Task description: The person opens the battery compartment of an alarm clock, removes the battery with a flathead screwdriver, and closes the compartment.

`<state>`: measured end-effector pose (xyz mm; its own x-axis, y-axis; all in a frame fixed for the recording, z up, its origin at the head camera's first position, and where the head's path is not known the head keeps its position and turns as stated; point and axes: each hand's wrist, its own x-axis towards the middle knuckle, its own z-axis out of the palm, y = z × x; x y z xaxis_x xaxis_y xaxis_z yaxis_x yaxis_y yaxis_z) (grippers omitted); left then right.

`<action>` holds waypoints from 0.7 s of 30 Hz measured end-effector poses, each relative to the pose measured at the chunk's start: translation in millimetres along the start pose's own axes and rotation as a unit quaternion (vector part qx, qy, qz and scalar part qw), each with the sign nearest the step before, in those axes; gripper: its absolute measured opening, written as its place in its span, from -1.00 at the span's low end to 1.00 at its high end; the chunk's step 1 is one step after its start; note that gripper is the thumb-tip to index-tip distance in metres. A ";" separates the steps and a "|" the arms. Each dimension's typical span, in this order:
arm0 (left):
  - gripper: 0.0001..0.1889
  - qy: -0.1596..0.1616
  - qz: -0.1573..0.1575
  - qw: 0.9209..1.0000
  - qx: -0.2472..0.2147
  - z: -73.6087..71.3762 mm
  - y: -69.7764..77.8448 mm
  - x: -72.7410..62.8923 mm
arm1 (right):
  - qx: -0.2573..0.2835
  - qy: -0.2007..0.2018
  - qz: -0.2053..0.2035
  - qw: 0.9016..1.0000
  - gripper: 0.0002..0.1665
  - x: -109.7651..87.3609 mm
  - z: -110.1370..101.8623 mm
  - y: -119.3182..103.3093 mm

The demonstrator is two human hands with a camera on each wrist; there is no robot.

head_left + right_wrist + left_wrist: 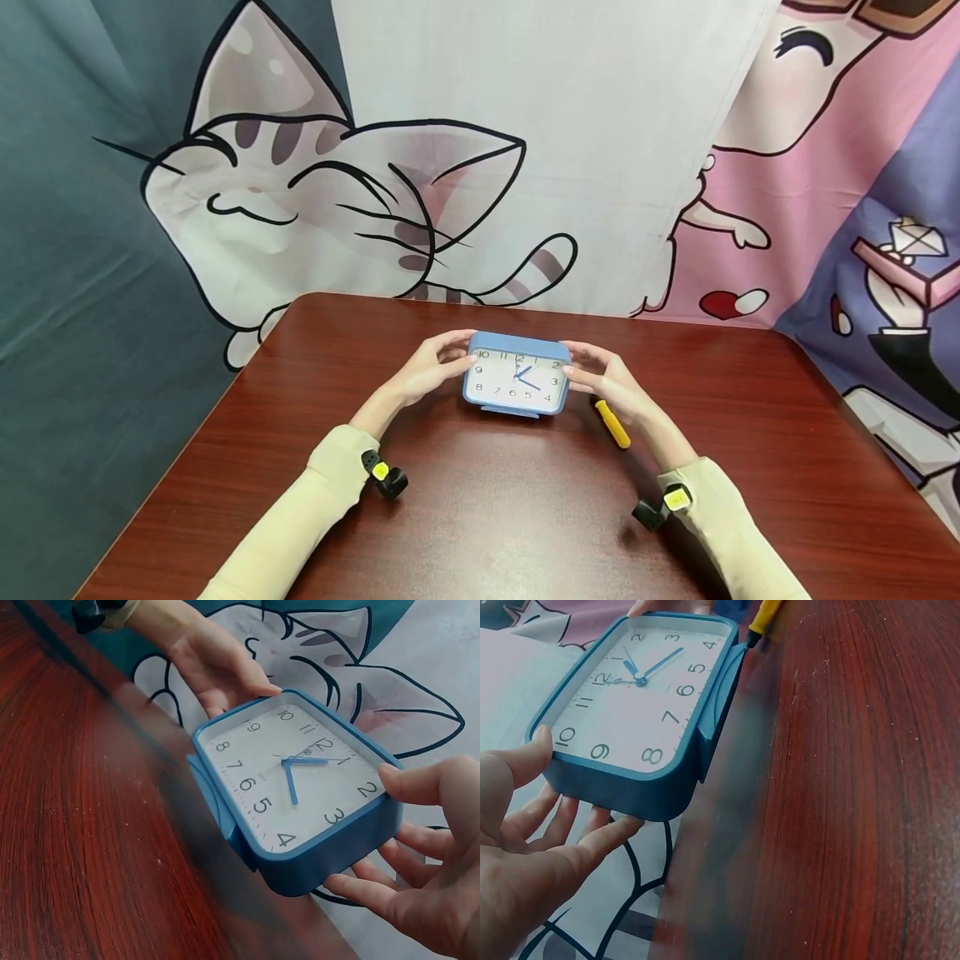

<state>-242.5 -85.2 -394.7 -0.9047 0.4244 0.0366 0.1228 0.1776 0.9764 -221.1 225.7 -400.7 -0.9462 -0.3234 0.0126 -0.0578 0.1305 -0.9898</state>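
Note:
A blue rectangular alarm clock (517, 375) with a white dial faces me, held between both hands above the table. My left hand (431, 367) grips its left side, thumb on the front rim near the 10 and fingers behind. On the other side my right hand (603, 379) holds the clock the same way, its thumb by the 2. In the left wrist view the clock (630, 697) shows a foot along its bottom edge, and the left hand (532, 840) curls round its side. The right wrist view has the right hand (427, 855) pinching the clock's corner (300, 780).
A screwdriver with a yellow handle (612, 425) lies on the reddish-brown wooden table (495, 508), just below the right hand. Behind the table's far edge hangs a cloth (600, 167) printed with cartoon cats. Black cameras with yellow marks sit on both wrists.

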 end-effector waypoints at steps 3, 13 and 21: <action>-0.45 0.001 0.006 1.000 0.009 -1.3 -1.5 -0.2 | -0.035 -0.003 -0.017 0.999 -0.38 -0.8 -0.5 -1.0; -0.41 -0.007 0.029 0.999 0.023 -4.9 -2.8 -4.2 | -0.064 -0.019 -0.072 0.995 -0.43 -2.2 -0.7 0.4; -0.44 0.003 0.042 0.999 0.001 -5.0 -5.6 -6.0 | -0.042 -0.032 -0.095 0.994 -0.41 -2.3 1.8 1.7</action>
<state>-239.8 -93.1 -399.3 -0.8933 0.4333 0.1195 0.1995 0.1439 0.9693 -218.4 225.0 -402.6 -0.8941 -0.4075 0.1860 -0.2620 0.1390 -0.9550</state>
